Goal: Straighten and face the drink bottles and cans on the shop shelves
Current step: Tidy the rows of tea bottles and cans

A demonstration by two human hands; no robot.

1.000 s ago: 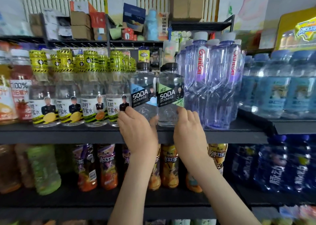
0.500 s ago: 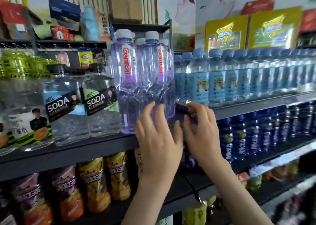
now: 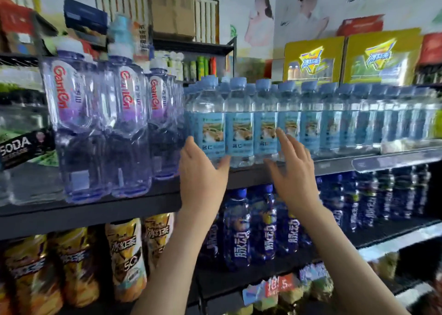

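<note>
A row of small clear plastic water bottles with pale-blue labels and blue caps (image 3: pixel 239 128) stands upright along the front of a grey shelf edge (image 3: pixel 334 164), directly ahead of both raised hands. The left hand (image 3: pixel 203 171) is released, grasping nothing: its fingers (image 3: pixel 191 144) reach up at the left flank of the first bottle in the row, and its thumb is spread out to the right beneath the second bottle's base. Whether the fingers actually touch the plastic cannot be told. The right hand (image 3: pixel 291 171) is likewise unclenched, with straight fingers (image 3: pixel 283 137) lying across the labels of the bottles a few places along and the thumb pointing back towards the left hand. Two or three label fronts show between the two hands. Beyond the right hand the row runs on and blurs.

Just left of the left hand stand tall violet-tinted plastic bottles with white caps and red lettering (image 3: pixel 129 123), upright on a black metal shelf (image 3: pixel 83 215). Further left is a clear bottle with a black SODA label (image 3: pixel 21 147). Below the hands, behind both wrists, are dark-blue drink bottles with white lettering (image 3: pixel 236 231), and below the left forearm yellow-labelled tea bottles (image 3: pixel 124 255). Above the right hand sit yellow display cartons (image 3: pixel 313 61); above the left, a brown cardboard box (image 3: pixel 172 5).
</note>
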